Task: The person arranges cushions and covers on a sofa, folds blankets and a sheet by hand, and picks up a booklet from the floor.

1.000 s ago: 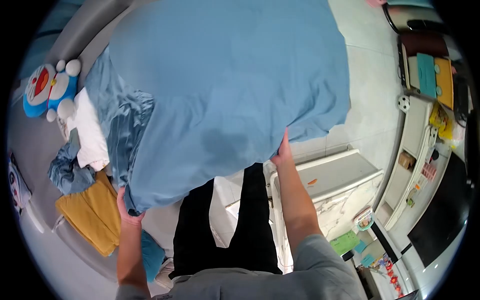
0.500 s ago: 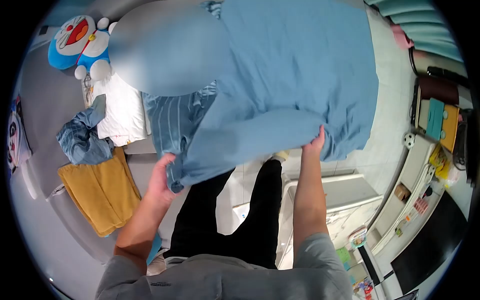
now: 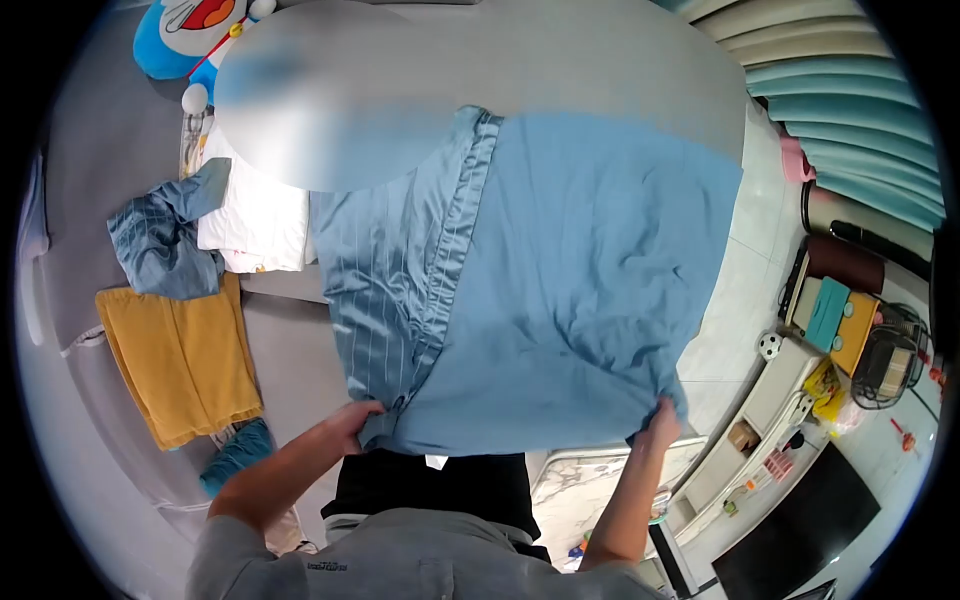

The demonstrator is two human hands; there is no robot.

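A wide blue cloth lies spread out before me, with a shiny striped band along its left side. My left hand is closed on its near left corner. At the near right corner, my right hand grips the edge. The near edge hangs stretched between both hands, over my black trousers. Wrinkles run across the cloth towards my right hand. Part of the striped band's far left is hidden by a blurred patch.
Left on the grey sofa are a blue plush toy, white cloth, crumpled blue cloth, folded yellow cloth and teal cloth. Right are a marble-patterned cabinet, a small ball and a television.
Both hands have drawn the near edge down towards my body, and the cloth's far edge has come into view, with grey surface beyond it. More of the striped band shows.
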